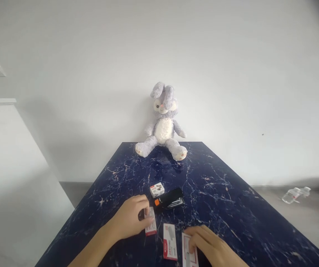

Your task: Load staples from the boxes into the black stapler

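My left hand (pixel 133 218) has its thumb and fingers closed around a small red-and-white box (pixel 151 230) on the table. On the right, my right hand (pixel 207 243) grips the top and side of a flat white box with red lines (pixel 186 256). Between the hands lies a staple box (pixel 170 241), white and red with printed figures, touched by neither. Just beyond them a black stapler (pixel 169 198) with an orange end lies at a slant. A small white carton (pixel 157 189) with a red-orange corner stands against its far left side.
The dark blue marble-patterned table (pixel 215 185) narrows towards the wall. A grey plush rabbit (pixel 163 128) sits at its far edge. To the left stands a white cabinet (pixel 11 167). Clear plastic bottles (pixel 291 195) lie on the floor at right.
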Demonstrator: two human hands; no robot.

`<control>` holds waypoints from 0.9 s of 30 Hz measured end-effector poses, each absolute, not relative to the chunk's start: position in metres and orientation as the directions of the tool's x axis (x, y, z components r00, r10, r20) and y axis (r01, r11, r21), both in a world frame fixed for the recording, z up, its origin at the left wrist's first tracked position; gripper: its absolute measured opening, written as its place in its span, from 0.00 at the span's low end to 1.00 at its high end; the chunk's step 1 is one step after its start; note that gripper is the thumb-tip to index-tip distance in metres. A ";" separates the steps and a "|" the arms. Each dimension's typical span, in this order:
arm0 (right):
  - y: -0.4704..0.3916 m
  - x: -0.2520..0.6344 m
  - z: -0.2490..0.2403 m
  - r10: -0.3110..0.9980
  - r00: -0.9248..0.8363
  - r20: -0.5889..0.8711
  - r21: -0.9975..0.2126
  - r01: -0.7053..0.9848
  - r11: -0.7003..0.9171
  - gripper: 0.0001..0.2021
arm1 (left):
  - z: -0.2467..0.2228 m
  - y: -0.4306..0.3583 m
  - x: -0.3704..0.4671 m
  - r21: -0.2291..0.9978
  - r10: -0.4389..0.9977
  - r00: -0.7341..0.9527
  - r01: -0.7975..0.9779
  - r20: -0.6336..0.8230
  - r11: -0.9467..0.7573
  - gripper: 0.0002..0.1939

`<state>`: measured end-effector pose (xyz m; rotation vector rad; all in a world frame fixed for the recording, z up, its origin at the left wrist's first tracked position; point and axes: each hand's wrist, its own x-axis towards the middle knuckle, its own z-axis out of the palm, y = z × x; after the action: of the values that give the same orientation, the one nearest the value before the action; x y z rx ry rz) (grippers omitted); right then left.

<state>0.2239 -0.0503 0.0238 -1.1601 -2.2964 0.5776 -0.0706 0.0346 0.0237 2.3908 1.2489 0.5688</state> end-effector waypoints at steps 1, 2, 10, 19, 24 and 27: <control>-0.047 0.220 0.034 0.838 -0.502 0.214 -0.591 0.616 0.521 0.11 | 0.023 0.035 -0.070 0.514 0.841 0.515 0.683 0.163 -0.518 0.08; -0.044 0.215 0.041 0.852 -0.488 0.188 -0.610 0.622 0.491 0.12 | 0.023 0.036 -0.070 0.522 0.842 0.516 0.681 0.155 -0.513 0.08; -0.026 0.180 0.027 0.872 -0.489 -0.012 -0.646 0.670 0.367 0.19 | 0.027 0.029 -0.069 0.465 0.852 0.504 0.726 0.141 -0.507 0.14; -0.006 0.169 0.036 0.847 -0.532 -0.005 -0.574 0.695 0.433 0.16 | 0.024 0.022 -0.061 0.479 0.813 0.572 0.688 0.104 -0.545 0.21; -0.002 0.169 0.020 0.826 -0.548 0.128 -0.562 0.647 0.516 0.14 | 0.026 0.024 -0.063 0.486 0.791 0.594 0.652 0.150 -0.582 0.19; -0.006 0.171 0.014 0.833 -0.528 0.164 -0.592 0.623 0.511 0.14 | 0.030 0.023 -0.063 0.488 0.784 0.587 0.635 0.200 -0.600 0.18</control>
<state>0.1707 -0.0058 0.0144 -1.1975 -2.3246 0.6603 -0.0635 0.0227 0.0296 2.4547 1.1469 0.5683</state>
